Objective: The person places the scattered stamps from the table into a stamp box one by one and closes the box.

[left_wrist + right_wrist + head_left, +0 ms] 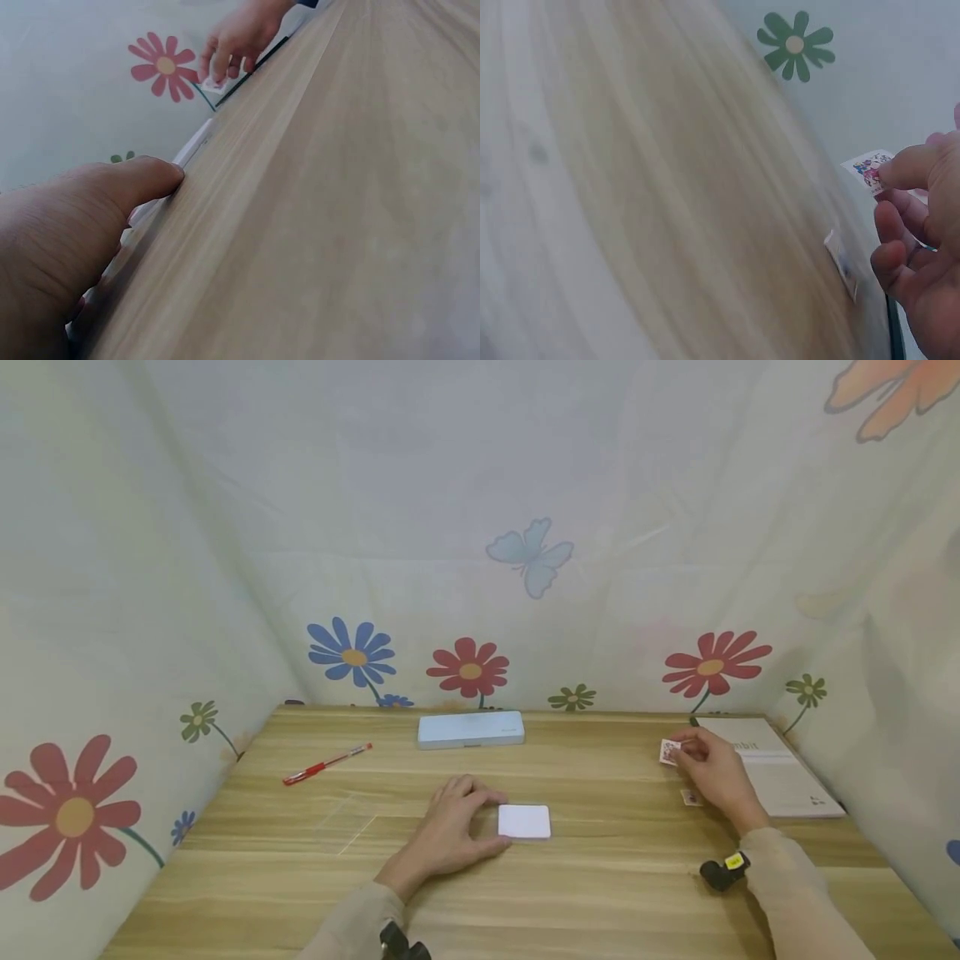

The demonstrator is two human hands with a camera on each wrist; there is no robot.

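My left hand (pixel 453 827) rests on the table, with thumb and index finger at the left corners of a small white rectangular block (pixel 524 821) with rounded corners. In the left wrist view its thumb (pixel 142 180) meets the white edge (pixel 193 144). Between thumb and fingertips, my right hand (pixel 712 772) pinches a small square printed paper piece (pixel 669 752), white-bordered with a red and blue pattern (pixel 871 169). Below that hand, a second small printed piece (pixel 691 797) lies on the table, also seen as a thin tilted square (pixel 841 264) in the right wrist view.
A grey-white notebook (pixel 787 785) lies at the right, partly behind my right hand. A pale blue case (pixel 471 729) sits at the back. To the left are a red pen (pixel 327 764) and a transparent sheet (pixel 345 827). A flower-printed curtain (pixel 375 527) surrounds the wooden table (pixel 600 893).
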